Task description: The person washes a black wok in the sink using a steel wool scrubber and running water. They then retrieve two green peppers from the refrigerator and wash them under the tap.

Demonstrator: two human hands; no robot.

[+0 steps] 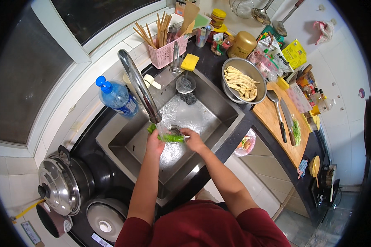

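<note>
Over the steel sink (pixel 212 92), my left hand (pixel 154 144) closes around a long green pepper (pixel 172 138). A bit of bright green also shows past its fingertips, and I cannot tell whether that is a second pepper. My right hand (pixel 193 140) pinches the pepper's other end with thumb and fingers. Water falls on the pepper from the curved chrome tap (pixel 141 86) just above. Beneath it lies the round drain (pixel 175 129), partly covered by the pepper and my fingers.
Left of the sink stands a blue soap bottle (pixel 118 96); pots with lids (pixel 59 187) sit nearer me. To the right are a steel bowl of pale strips (pixel 240 84) and a cutting board (pixel 272 109) with a knife (pixel 287 117), a spoon (pixel 275 103) and chopped greens (pixel 296 131).
</note>
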